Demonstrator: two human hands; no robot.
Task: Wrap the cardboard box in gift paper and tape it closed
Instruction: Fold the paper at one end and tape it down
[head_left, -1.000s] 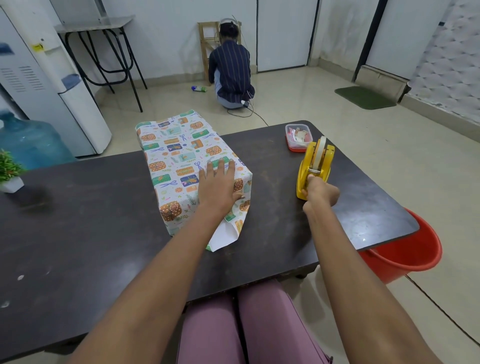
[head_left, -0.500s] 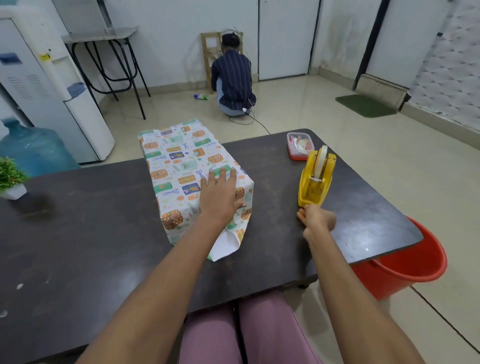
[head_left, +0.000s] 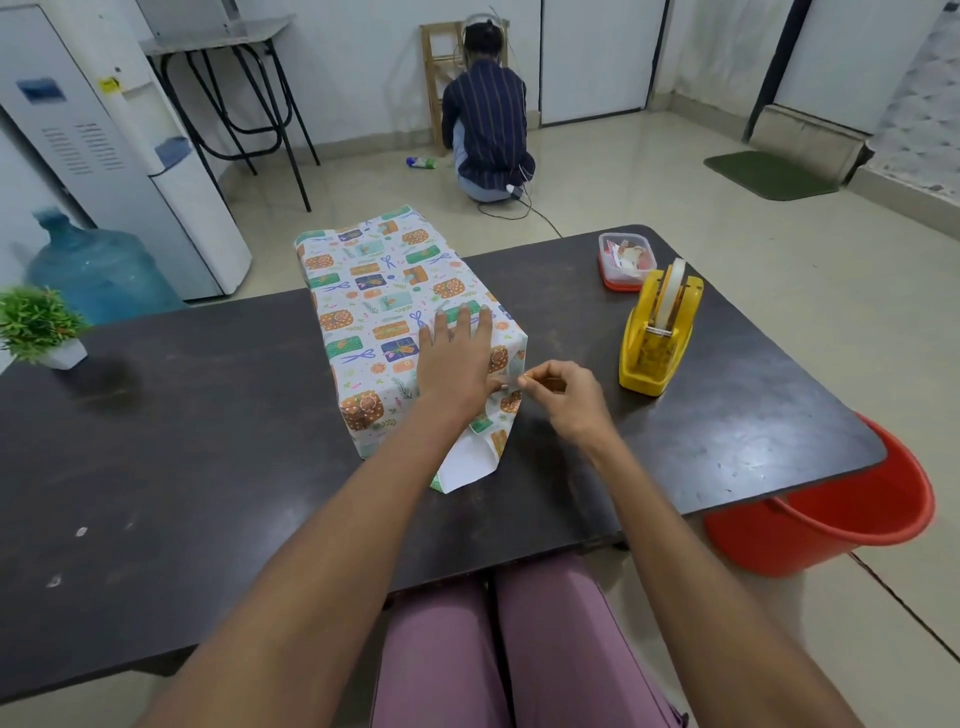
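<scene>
The box wrapped in patterned gift paper (head_left: 379, 306) lies lengthwise on the dark table (head_left: 182, 415). My left hand (head_left: 457, 358) presses flat on its top near the right edge, fingers straight. My right hand (head_left: 563, 397) is beside the box's right side and pinches a small clear piece of tape (head_left: 514, 382) at the paper's edge, next to my left thumb. A white flap of paper (head_left: 467, 465) hangs loose at the near end. The yellow tape dispenser (head_left: 657, 332) stands to the right on the table.
A small clear container with a red base (head_left: 626, 260) sits behind the dispenser. A potted plant (head_left: 39, 325) stands at the table's far left. A red bucket (head_left: 826, 514) is on the floor at the right. A person (head_left: 485, 119) crouches on the floor beyond.
My right hand left the tape dispenser and moved left to the box's side, now pinching a piece of tape. My left hand stayed pressed on the paper.
</scene>
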